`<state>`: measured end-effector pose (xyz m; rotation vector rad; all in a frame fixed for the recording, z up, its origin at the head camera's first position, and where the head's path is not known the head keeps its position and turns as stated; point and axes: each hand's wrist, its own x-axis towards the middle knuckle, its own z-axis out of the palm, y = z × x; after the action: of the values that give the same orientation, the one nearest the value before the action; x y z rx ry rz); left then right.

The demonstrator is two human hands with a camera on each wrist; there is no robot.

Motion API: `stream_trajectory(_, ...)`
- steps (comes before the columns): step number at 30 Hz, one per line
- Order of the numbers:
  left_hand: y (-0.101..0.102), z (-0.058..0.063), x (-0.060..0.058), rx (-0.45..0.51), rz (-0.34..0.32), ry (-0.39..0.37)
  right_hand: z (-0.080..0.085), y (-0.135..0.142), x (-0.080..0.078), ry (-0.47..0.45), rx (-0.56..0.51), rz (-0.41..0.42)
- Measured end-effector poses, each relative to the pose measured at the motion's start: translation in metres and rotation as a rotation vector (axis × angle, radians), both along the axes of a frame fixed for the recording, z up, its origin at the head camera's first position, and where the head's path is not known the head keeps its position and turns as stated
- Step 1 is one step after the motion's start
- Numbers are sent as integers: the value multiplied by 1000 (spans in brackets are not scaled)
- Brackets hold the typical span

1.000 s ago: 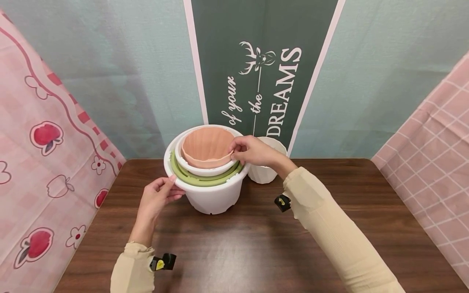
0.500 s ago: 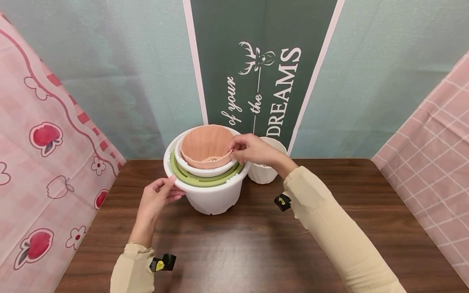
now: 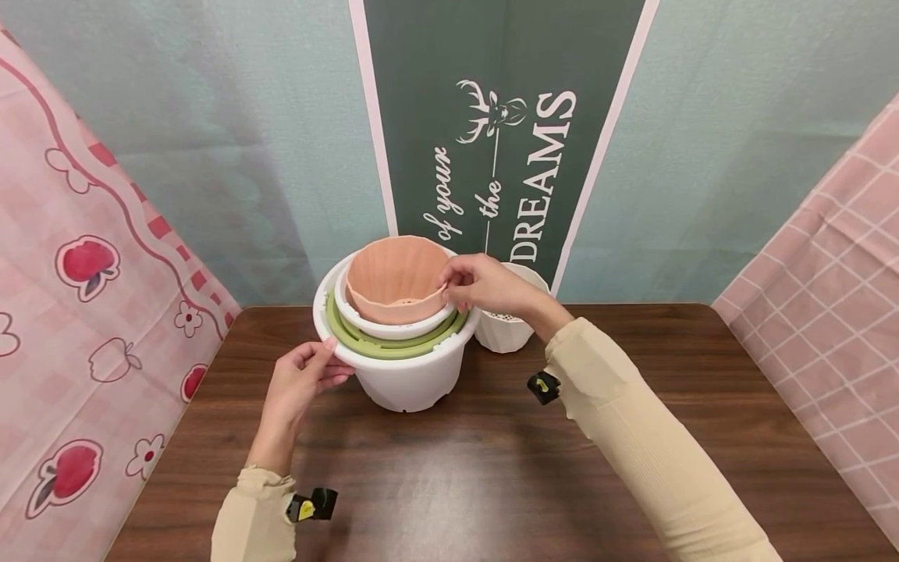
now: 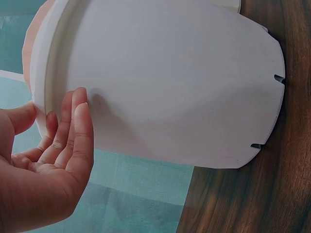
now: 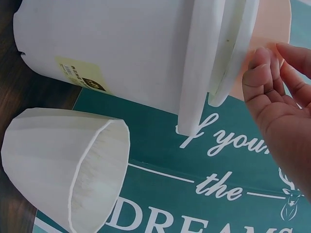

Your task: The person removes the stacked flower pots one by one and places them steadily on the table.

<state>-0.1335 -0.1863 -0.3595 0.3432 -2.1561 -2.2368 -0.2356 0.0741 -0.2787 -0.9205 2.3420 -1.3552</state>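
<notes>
Nested plant pots stand on the table in the head view. The outermost is a large white flowerpot (image 3: 407,386), holding a green pot (image 3: 393,350) and a smaller white pot (image 3: 390,330). Innermost is a peach fluted flowerpot (image 3: 396,269), its rim above the others. My right hand (image 3: 488,290) pinches the near right side of the peach rim between thumb and fingers. At the left, my left hand (image 3: 298,378) grips the large pot's rim, thumb on top and fingers beneath; the left wrist view shows those fingers (image 4: 80,131) along the outer wall.
A white faceted pot (image 3: 504,336) stands right behind the stack, partly covered by my right hand. The brown wooden table (image 3: 435,484) extends in front. Blue-green cloth (image 3: 232,156) hangs behind, with pink cloth at the left (image 3: 84,328) and right (image 3: 836,312).
The peach pot has risen slightly within the stack, and holes in its base have come into view. My right hand has moved up a little with it; the left hand stays on the rim.
</notes>
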Motion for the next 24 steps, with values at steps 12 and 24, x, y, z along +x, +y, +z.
stream_trajectory(12, -1, 0, 1, -13, -7, -9, 7, 1, 3, 24, -2, -1)
stream_trajectory(24, 0, 0, 0, 20, -5, -1, 16, 3, 6, 26, -2, -15)
